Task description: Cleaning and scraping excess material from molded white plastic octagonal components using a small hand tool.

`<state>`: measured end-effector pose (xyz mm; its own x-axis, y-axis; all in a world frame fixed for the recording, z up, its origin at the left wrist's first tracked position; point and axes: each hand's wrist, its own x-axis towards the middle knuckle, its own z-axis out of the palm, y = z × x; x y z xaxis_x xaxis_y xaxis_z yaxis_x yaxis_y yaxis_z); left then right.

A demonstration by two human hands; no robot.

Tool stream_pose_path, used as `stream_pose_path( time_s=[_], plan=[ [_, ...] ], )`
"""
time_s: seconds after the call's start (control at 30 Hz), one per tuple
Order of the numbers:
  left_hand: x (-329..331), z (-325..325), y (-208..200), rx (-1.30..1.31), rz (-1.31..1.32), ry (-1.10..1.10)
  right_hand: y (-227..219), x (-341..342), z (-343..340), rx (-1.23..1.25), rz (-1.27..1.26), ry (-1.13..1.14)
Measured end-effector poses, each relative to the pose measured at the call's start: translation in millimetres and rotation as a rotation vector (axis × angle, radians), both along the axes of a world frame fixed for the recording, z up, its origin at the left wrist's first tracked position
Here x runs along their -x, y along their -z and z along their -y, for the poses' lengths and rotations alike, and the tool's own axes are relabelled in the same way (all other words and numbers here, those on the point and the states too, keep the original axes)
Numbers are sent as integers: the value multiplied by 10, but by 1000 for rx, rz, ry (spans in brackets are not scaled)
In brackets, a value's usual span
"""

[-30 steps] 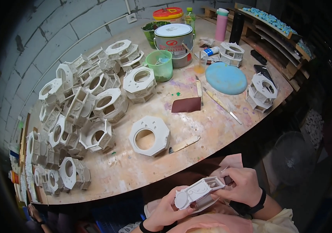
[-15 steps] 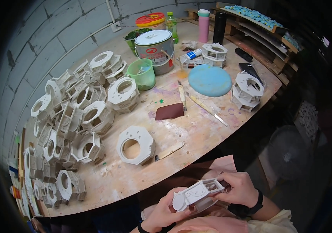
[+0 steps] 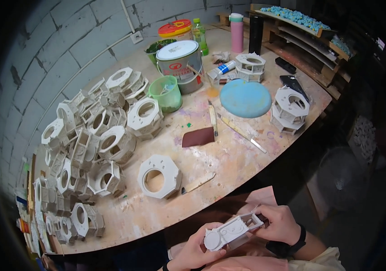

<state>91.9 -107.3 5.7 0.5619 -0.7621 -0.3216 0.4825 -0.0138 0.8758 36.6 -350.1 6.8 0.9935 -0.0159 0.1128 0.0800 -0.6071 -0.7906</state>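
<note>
Grasping the white casting (image 3: pixel 232 231) at the lower middle of the frame, the left hand (image 3: pixel 196 251) has its round-disc end; the right hand (image 3: pixel 282 224) now curls close at the open-framed end. A second ago brown material showed at its fingertips; whether they grip that or the casting, I cannot tell. Work seemingly centres there, while the octagonal piece (image 3: pixel 162 163) stays on the surface (image 3: pixel 144 220).

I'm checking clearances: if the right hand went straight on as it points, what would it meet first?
Probably the white openwork piece: the right hand points left at its open-framed end, apparently touching it, though depth is unclear.
</note>
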Motion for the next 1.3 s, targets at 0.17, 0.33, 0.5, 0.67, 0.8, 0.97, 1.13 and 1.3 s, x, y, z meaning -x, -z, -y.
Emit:
stream_pose_path(
  time_s=[0.17, 0.33, 0.5, 0.67, 0.8, 0.97, 1.13, 1.3],
  plan=[
    [-103, 102, -273, -8, 357, -141, -23, 51, 150, -88, 36, 63],
    [-288, 402, -454, -46, 349, -356, 189, 179, 333, -147, 40, 130],
    [-502, 979, -416, -424, 1286, -286, 332, 376, 510, -180, 2, 158],
    [-769, 1401, -43, -645, 1449, -283, 277, 540, 652, -191, -59, 165],
    [-1004, 1660, 254, -702, 1575, -294, 324, 693, 757, -229, -19, 272],
    [-1170, 1664, 324, -776, 1522, -302, 347, 740, 851, -198, -80, 308],
    [-927, 1481, 85, -757, 1502, -397, 388, 626, 803, -212, -110, 248],
    [-705, 798, -223, -854, 1450, -343, 360, 430, 677, -194, -92, 162]
  ],
)
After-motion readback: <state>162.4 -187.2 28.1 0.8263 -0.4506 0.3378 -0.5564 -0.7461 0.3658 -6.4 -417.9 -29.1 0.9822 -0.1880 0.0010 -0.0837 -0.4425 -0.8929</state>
